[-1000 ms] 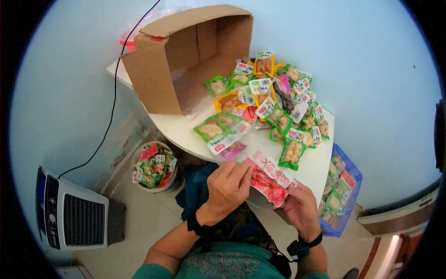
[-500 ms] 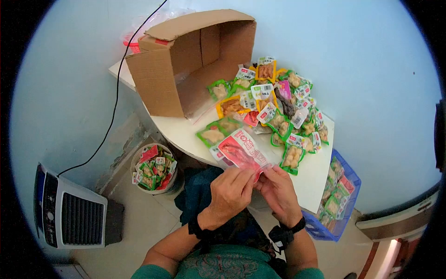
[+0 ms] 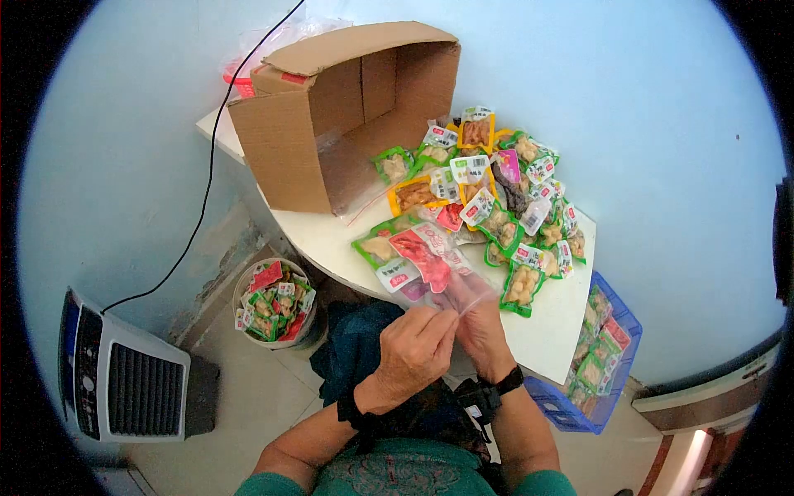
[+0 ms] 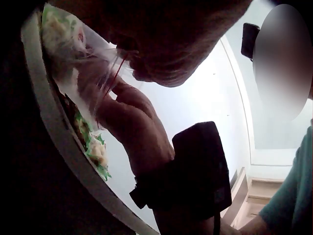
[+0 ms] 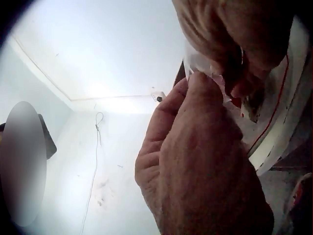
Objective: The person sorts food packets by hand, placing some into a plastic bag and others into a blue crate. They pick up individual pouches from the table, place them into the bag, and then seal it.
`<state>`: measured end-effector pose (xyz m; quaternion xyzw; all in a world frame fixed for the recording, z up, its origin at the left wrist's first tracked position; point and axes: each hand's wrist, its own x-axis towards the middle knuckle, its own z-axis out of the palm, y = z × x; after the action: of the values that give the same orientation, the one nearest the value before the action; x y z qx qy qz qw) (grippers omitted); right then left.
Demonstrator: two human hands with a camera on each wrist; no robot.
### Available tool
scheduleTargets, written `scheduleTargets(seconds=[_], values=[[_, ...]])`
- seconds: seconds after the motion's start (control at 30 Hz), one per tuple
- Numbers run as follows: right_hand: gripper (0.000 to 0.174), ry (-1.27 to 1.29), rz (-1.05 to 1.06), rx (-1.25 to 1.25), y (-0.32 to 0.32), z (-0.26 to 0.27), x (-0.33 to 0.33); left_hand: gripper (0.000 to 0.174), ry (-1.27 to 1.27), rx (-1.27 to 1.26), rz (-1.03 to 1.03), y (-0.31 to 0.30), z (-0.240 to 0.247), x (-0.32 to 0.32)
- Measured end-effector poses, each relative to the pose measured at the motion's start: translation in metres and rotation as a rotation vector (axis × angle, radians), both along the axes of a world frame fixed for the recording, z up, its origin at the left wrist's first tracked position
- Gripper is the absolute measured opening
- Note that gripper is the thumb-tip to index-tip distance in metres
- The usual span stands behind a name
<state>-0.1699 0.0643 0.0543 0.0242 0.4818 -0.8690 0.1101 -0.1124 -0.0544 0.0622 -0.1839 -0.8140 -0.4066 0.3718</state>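
My left hand (image 3: 413, 351) pinches the mouth edge of a clear zip bag (image 3: 488, 299) with a red line along its opening. Inside that bag mouth is my right hand (image 3: 478, 326), its fingers holding the lower end of a red-and-white food packet (image 3: 423, 258). The clear film lies over these fingers in the left wrist view. Green-edged packets (image 3: 379, 248) show under the red packet, toward the far end of the bag. In the right wrist view, thumb and forefinger of the left hand (image 5: 195, 147) squeeze the film.
A heap of food packets (image 3: 521, 285) covers the right of the white table (image 3: 538, 335). Behind it lies an open cardboard box (image 3: 281, 153). A bucket of packets (image 3: 248, 331) stands on the floor at left, near an air cooler (image 3: 145, 380); a blue crate (image 3: 616, 397) sits at right.
The right hand has moved left and forward, carrying the red packet from beside the bag into its mouth. The left hand keeps its pinch, shifting slightly right.
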Motion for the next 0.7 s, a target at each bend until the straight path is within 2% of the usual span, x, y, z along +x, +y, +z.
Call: scheduleTargets(seconds=[0.07, 0.17, 0.37, 0.57, 0.7], values=[[0.028, 0.008, -0.008, 0.058, -0.004, 0.001, -0.001, 0.016, -0.021, -0.014, -0.001, 0.0, 0.0, 0.001], [0.028, 0.015, -0.014, -0.014, -0.011, 0.006, -0.003, 0.016, -0.012, -0.017, -0.011, 0.0, 0.0, 0.001], [0.021, 0.015, -0.046, 0.149, -0.02, 0.012, -0.011, 0.016, -0.006, 0.001, -0.011, -0.001, -0.004, -0.002], [0.025, 0.009, -0.111, 0.305, -0.019, -0.015, -0.032, 0.015, -0.003, 0.0, -0.038, -0.001, -0.002, -0.002], [0.032, 0.034, -0.193, 0.542, -0.018, -0.029, -0.039, 0.015, 0.008, 0.009, -0.055, -0.001, -0.003, -0.002]])
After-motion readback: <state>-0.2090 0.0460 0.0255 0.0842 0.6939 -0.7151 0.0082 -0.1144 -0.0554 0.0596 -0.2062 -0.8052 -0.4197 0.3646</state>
